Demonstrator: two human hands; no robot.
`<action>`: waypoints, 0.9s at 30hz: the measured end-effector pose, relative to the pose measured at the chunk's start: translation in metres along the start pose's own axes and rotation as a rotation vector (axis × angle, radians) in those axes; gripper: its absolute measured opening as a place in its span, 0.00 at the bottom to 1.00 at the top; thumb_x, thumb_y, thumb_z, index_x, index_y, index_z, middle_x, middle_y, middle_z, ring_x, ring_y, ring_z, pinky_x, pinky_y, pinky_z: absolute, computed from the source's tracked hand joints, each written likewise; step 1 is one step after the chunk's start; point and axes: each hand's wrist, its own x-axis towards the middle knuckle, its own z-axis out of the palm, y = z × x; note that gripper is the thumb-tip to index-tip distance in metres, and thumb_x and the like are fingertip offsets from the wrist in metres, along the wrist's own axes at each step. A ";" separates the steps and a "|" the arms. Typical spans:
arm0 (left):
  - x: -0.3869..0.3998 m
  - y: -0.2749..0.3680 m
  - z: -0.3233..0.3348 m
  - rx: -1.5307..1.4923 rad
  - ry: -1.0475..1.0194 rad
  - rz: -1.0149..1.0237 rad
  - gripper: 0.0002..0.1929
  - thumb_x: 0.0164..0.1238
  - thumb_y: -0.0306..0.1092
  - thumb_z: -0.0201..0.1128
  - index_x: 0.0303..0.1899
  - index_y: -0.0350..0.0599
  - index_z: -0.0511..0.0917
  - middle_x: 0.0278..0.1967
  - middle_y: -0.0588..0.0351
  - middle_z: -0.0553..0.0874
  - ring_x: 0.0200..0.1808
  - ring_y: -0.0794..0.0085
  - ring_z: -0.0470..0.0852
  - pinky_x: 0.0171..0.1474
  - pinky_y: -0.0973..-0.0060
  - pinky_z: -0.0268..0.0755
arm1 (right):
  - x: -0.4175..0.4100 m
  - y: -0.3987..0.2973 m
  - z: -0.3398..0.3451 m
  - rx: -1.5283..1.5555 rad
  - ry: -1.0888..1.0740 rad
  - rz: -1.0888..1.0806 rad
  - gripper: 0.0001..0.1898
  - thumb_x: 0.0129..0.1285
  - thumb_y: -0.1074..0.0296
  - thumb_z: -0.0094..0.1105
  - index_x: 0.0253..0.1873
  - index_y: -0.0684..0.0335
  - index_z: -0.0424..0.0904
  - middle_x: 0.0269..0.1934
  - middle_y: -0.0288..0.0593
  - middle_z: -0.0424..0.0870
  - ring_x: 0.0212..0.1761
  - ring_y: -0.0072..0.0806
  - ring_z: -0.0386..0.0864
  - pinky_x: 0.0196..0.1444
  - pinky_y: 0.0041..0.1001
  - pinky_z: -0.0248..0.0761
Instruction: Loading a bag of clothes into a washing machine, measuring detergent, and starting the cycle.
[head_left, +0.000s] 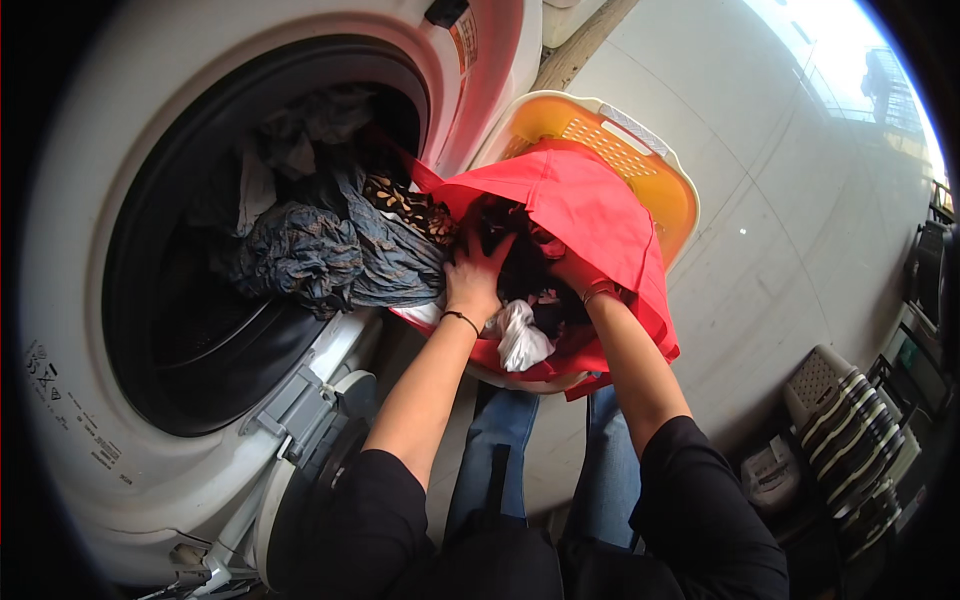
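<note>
A red fabric bag (577, 202) lies with its mouth turned toward a front-loading washing machine (67, 285). Dark clothes (525, 270) fill the bag's opening, and a bunched white cloth (523, 341) hangs at its near edge. My left hand (474, 277) rests against the dark clothes at the mouth, fingers spread, fingertips lost in shadow. Inside the bag's right side is my right hand (576, 271), its fingers largely hidden among fabric. A crumpled blue-grey checked cloth (322, 255) and a black-and-tan patterned cloth (409, 206) stretch between the drum opening and the bag.
An orange and white plastic laundry basket (679, 195) sits beneath the bag. The machine's round door (277, 517) hangs open at lower left. Stacked plastic baskets (847, 420) stand at right on the tiled floor (727, 300). A wooden post (577, 49) lies beyond the machine.
</note>
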 end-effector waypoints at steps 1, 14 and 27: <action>0.004 -0.002 0.005 -0.053 -0.003 0.005 0.47 0.32 0.33 0.73 0.63 0.69 0.62 0.61 0.35 0.63 0.51 0.42 0.75 0.43 0.57 0.74 | 0.001 0.001 -0.001 0.016 -0.092 0.014 0.29 0.47 0.57 0.63 0.56 0.60 0.72 0.51 0.52 0.77 0.56 0.44 0.72 0.58 0.36 0.64; -0.145 -0.067 -0.198 -0.988 0.902 -0.147 0.24 0.49 0.17 0.56 0.53 0.33 0.68 0.48 0.52 0.76 0.49 0.72 0.76 0.57 0.74 0.66 | -0.035 -0.250 -0.093 1.048 -0.119 0.044 0.36 0.31 0.64 0.73 0.50 0.67 0.68 0.41 0.53 0.78 0.46 0.42 0.77 0.50 0.34 0.68; 0.041 -0.219 -0.189 0.172 1.044 -0.217 0.35 0.56 0.51 0.63 0.56 0.29 0.65 0.56 0.27 0.67 0.59 0.37 0.63 0.62 0.50 0.53 | 0.003 -0.162 -0.062 0.337 -0.105 0.014 0.10 0.45 0.69 0.59 0.32 0.70 0.76 0.31 0.57 0.79 0.35 0.50 0.78 0.40 0.42 0.72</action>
